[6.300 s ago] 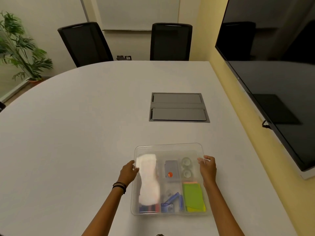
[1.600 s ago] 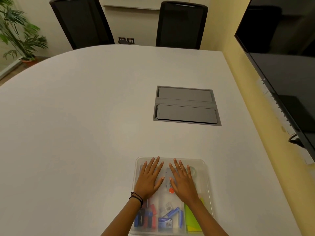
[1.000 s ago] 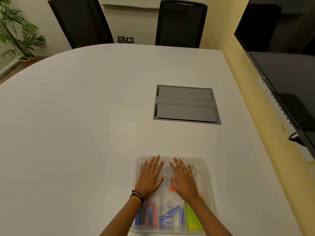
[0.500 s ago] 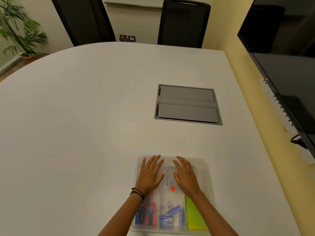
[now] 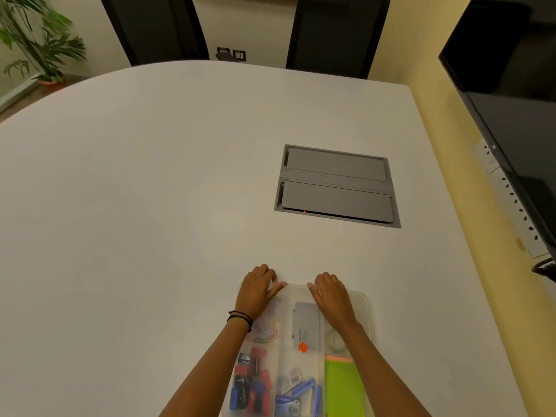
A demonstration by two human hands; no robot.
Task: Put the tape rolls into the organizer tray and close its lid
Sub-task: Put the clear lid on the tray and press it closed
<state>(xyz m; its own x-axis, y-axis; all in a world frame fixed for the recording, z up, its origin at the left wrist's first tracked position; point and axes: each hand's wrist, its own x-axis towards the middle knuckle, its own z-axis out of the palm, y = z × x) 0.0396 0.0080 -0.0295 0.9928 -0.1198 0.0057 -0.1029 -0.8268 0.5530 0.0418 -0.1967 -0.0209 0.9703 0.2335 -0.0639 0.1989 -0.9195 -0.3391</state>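
Note:
The clear organizer tray [image 5: 362, 299] lies at the table's near edge with its clear lid [image 5: 296, 288] lying flat on top. My left hand [image 5: 255, 291] rests on the lid's far left corner, fingers curled over the far edge. My right hand [image 5: 331, 296] rests on the far edge toward the middle, fingers curled down over it. Through the lid I see a clear tape roll [image 5: 335, 340] in the right compartment, partly hidden by my right forearm. A grey box with an orange dot [image 5: 305, 329], blue and red sharpeners [image 5: 251, 383] and green sticky notes [image 5: 343, 386] fill other compartments.
A grey cable hatch [image 5: 337, 185] is set into the white table [image 5: 135, 206] beyond the tray. Two black chairs [image 5: 337, 31] stand at the far end. A dark screen [image 5: 511, 100] hangs on the yellow wall at right. A potted plant [image 5: 36, 37] stands far left.
Both hands slid from lying flat on the middle of the lid forward to its far edge, and the fingers curled over that edge. The view tilted down slightly.

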